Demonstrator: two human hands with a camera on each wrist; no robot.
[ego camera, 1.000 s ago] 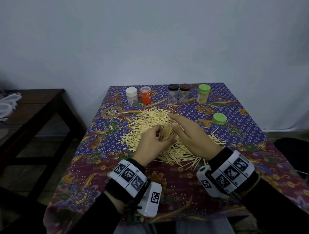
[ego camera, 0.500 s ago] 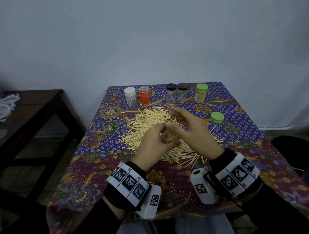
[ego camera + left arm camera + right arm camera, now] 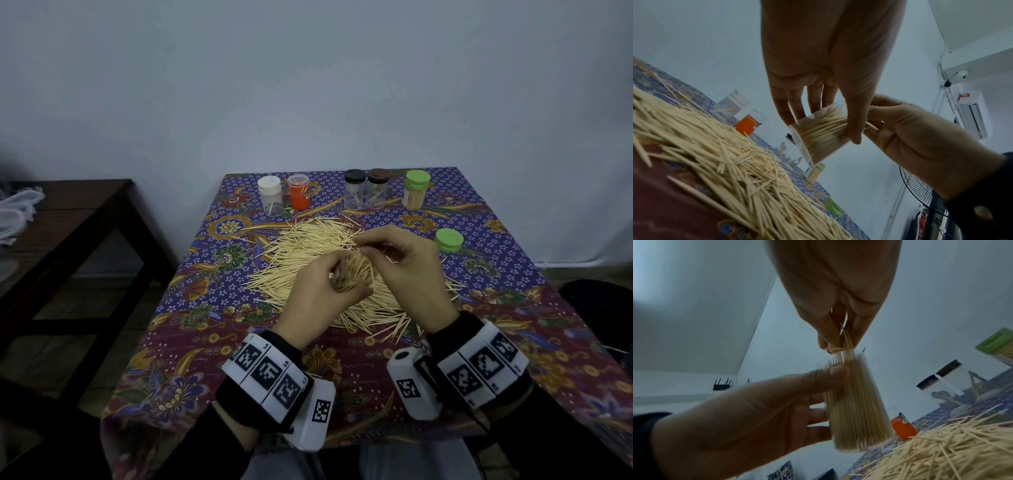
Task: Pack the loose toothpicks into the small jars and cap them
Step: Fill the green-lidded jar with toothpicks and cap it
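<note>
Right wrist view: clear jar (image 3: 857, 404) packed tight with upright toothpicks, lifted over the loose pile (image 3: 308, 253).
Left hand (image 3: 313, 298) curls thumb and fingers round jar wall; right hand (image 3: 407, 270) pinches a few toothpicks (image 3: 846, 340) at its mouth.

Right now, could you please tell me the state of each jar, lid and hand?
Held jar: uncapped, nearly full.
Left hand: grips that jar.
Right hand: pinches toothpicks at its mouth.
Loose green lid: on table.
Green-lidded jar: capped, full.
Pile: loose.
</note>
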